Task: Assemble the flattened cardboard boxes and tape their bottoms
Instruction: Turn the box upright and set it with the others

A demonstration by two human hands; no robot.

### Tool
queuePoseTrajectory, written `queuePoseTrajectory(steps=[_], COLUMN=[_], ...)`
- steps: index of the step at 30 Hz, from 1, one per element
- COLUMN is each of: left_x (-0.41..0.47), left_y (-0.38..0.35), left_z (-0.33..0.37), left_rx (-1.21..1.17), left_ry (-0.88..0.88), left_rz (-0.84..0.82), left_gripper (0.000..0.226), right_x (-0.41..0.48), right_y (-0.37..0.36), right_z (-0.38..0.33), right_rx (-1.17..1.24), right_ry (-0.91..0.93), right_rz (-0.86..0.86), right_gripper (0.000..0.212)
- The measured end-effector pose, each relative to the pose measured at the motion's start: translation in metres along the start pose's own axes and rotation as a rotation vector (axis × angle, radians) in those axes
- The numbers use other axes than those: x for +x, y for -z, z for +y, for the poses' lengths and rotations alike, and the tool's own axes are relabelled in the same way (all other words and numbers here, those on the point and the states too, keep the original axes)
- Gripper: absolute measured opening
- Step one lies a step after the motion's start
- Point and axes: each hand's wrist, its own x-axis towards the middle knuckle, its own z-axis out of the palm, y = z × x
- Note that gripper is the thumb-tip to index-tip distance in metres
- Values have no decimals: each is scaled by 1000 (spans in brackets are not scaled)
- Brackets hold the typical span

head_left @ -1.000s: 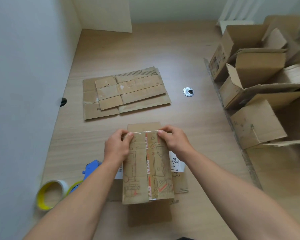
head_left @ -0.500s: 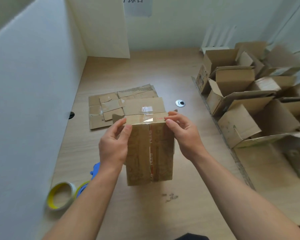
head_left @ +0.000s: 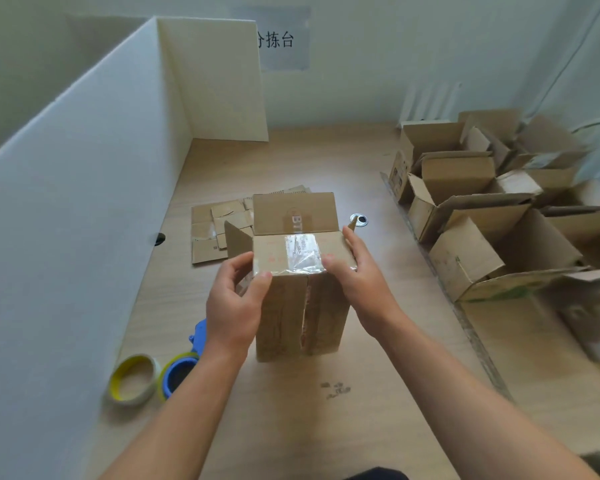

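A small cardboard box (head_left: pixel 291 313) is held up over the wooden table (head_left: pixel 378 410), its taped bottom facing me and clear tape wrapping over the upper edge. Its open flaps point away from me. My left hand (head_left: pixel 234 303) grips the box's left side, thumb on the near face. My right hand (head_left: pixel 357 282) holds the right side with fingers along the far edge. Flattened cardboard boxes (head_left: pixel 219 226) lie on the table behind it. A blue tape dispenser (head_left: pixel 184 362) and a yellow-cored tape roll (head_left: pixel 132 379) sit at the lower left.
Several assembled open boxes (head_left: pixel 482 216) are piled at the right. A white partition (head_left: pixel 84 202) walls off the left side and back corner. A round metal grommet (head_left: pixel 359 220) is set in the table beyond the box.
The box has been lifted off the table and tipped, so its taped bottom now faces me. Both hands stayed on its sides. My head has tilted up.
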Motion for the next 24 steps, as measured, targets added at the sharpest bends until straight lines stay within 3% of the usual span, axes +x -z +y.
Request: queuePoseTrajectory(steps=[6, 13, 18, 24], left_x=[-31, -65, -87, -105], left_y=[-10, -32, -48, -61], left_z=[-2, 3, 12, 12], left_rx=[86, 111, 119, 138], left_ry=[-165, -275, -318, -287], left_rz=[7, 8, -4, -62], left_gripper=[37, 38, 39, 49], right_x=[-10, -36, -53, -65], right_y=[16, 35, 54, 80], right_z=[-19, -15, -5, 8], right_rx=[-222, -209, -291, -186], right_ry=[-13, -36, 34, 69], right_rz=[-29, 53, 95, 94], right_gripper=[71, 101, 83, 66])
